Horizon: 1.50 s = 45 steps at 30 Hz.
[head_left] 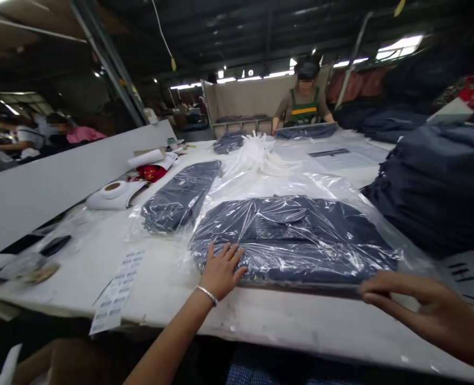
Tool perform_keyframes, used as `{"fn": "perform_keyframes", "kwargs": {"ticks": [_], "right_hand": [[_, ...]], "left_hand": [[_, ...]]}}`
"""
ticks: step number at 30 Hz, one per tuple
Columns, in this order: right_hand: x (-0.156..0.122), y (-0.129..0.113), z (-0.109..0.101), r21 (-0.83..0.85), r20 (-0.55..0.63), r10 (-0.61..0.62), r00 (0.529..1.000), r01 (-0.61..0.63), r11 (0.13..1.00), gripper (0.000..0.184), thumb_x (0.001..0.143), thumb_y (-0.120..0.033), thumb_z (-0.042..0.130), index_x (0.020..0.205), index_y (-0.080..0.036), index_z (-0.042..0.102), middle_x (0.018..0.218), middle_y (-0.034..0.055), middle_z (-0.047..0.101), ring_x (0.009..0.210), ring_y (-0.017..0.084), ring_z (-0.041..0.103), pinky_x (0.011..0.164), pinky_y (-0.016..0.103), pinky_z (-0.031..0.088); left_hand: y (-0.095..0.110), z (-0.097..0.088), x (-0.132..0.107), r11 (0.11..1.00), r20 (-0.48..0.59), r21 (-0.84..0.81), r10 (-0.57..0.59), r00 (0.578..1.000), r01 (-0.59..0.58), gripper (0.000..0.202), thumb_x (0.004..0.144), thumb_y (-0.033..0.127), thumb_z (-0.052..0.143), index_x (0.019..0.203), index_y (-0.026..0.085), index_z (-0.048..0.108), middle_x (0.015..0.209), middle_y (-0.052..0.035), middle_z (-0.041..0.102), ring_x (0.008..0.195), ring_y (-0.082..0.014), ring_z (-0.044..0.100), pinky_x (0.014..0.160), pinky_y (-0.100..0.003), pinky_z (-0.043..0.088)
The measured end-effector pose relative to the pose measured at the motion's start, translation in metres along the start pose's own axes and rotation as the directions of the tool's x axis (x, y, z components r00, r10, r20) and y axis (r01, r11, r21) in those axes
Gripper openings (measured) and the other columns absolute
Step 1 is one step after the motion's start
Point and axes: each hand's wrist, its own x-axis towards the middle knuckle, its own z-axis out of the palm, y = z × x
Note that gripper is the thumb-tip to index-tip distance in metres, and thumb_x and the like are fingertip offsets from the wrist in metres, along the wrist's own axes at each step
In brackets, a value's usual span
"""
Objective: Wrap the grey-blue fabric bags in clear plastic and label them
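Note:
A folded dark blue garment in a clear plastic bag (293,238) lies on the white table (173,289) in front of me. My left hand (221,270), a silver bangle on its wrist, lies flat with fingers stretched on the bag's near left corner. My right hand (417,307) reaches in from the right, fingers extended and together, touching the bag's near right edge. A second bagged dark garment (181,198) lies to the left, further back.
A tall pile of dark blue garments (441,182) stands at the right. A tape roll (114,193), a strip of labels (116,294), white hangers (261,152) and small items lie on the table. A person in a green apron (305,104) works at the far end; others sit at left.

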Motion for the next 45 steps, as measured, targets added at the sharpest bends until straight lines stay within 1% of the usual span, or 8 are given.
{"fn": "perform_keyframes", "kwargs": {"ticks": [3, 7, 15, 19, 26, 36, 40, 45], "right_hand": [[0.095, -0.054, 0.029, 0.057, 0.309, -0.194, 0.931, 0.185, 0.981, 0.012, 0.085, -0.032, 0.065, 0.087, -0.026, 0.075, 0.082, 0.0032, 0.073, 0.072, 0.018, 0.067, 0.067, 0.028, 0.054], [0.167, -0.071, 0.08, 0.209, 0.534, -0.305, 0.788, 0.227, 0.951, 0.016, 0.086, -0.03, 0.062, 0.089, -0.019, 0.074, 0.081, 0.0021, 0.073, 0.072, 0.013, 0.065, 0.069, 0.025, 0.051], [0.224, -0.057, 0.133, 0.278, 0.686, -0.268, 0.676, 0.097, 0.956, 0.025, 0.083, -0.038, 0.065, 0.09, -0.016, 0.075, 0.078, 0.0025, 0.072, 0.066, 0.012, 0.061, 0.062, 0.022, 0.047], [0.255, -0.066, 0.15, 0.264, 0.699, -0.299, 0.65, 0.155, 0.952, 0.023, 0.082, -0.037, 0.066, 0.087, -0.016, 0.075, 0.074, 0.0015, 0.071, 0.064, 0.011, 0.06, 0.059, 0.021, 0.044], [0.298, -0.072, 0.194, 0.097, 0.781, -0.296, 0.549, 0.362, 0.927, 0.02, 0.08, -0.036, 0.068, 0.085, -0.018, 0.075, 0.069, -0.0019, 0.07, 0.058, 0.009, 0.056, 0.055, 0.019, 0.036], [0.31, -0.086, 0.215, -0.302, 0.803, -0.201, 0.561, 0.675, 0.674, 0.033, 0.076, -0.056, 0.068, 0.08, -0.024, 0.077, 0.073, 0.0045, 0.073, 0.065, 0.018, 0.061, 0.054, 0.025, 0.028], [0.317, -0.081, 0.221, -0.403, 0.77, -0.178, 0.612, 0.683, 0.609, 0.05, 0.072, -0.067, 0.067, 0.076, -0.019, 0.077, 0.073, 0.0104, 0.072, 0.068, 0.023, 0.064, 0.057, 0.027, 0.033], [0.321, -0.062, 0.219, -0.466, 0.678, -0.13, 0.723, 0.561, 0.685, 0.052, 0.07, -0.07, 0.066, 0.076, -0.019, 0.074, 0.076, 0.0088, 0.072, 0.071, 0.023, 0.065, 0.058, 0.026, 0.035]], "left_hand": [[-0.015, -0.012, 0.006, 0.992, 0.112, -0.118, 0.068, 0.991, -0.055, 0.053, 0.093, 0.056, 0.039, 0.14, 0.033, 0.044, 0.148, -0.0036, 0.046, 0.139, -0.0281, 0.037, 0.116, -0.064, 0.008], [-0.044, -0.021, 0.011, 0.954, 0.183, -0.295, 0.104, 0.978, -0.046, 0.046, 0.1, 0.038, 0.03, 0.145, 0.032, 0.035, 0.15, -0.0015, 0.043, 0.139, -0.0202, 0.037, 0.119, -0.056, 0.016], [-0.08, -0.018, 0.008, 0.858, 0.023, -0.513, -0.016, 1.0, 0.025, 0.048, 0.096, 0.026, 0.036, 0.145, 0.027, 0.037, 0.148, -0.0023, 0.046, 0.134, -0.0186, 0.045, 0.117, -0.041, 0.03], [-0.092, -0.01, 0.01, 0.758, -0.033, -0.647, -0.14, 0.99, 0.086, 0.054, 0.093, 0.023, 0.042, 0.147, 0.025, 0.034, 0.143, -0.0051, 0.051, 0.127, -0.019, 0.053, 0.112, -0.039, 0.04], [-0.099, 0.0, 0.011, 0.665, -0.004, -0.738, -0.175, 0.985, 0.115, 0.065, 0.088, 0.019, 0.049, 0.149, 0.028, 0.029, 0.144, -0.0053, 0.051, 0.122, -0.0203, 0.057, 0.109, -0.043, 0.043], [-0.098, 0.002, 0.011, 0.675, 0.001, -0.727, -0.175, 0.985, 0.121, 0.065, 0.087, 0.017, 0.048, 0.149, 0.026, 0.03, 0.143, -0.0067, 0.051, 0.122, -0.0218, 0.057, 0.109, -0.044, 0.043], [-0.098, 0.005, 0.011, 0.688, 0.006, -0.714, -0.182, 0.983, 0.132, 0.064, 0.087, 0.017, 0.047, 0.149, 0.026, 0.03, 0.14, -0.0067, 0.054, 0.122, -0.0213, 0.057, 0.108, -0.043, 0.044], [-0.099, 0.007, 0.012, 0.672, 0.014, -0.728, -0.18, 0.984, 0.133, 0.064, 0.088, 0.018, 0.046, 0.149, 0.026, 0.03, 0.14, -0.0059, 0.054, 0.121, -0.0208, 0.057, 0.108, -0.042, 0.045]]}}
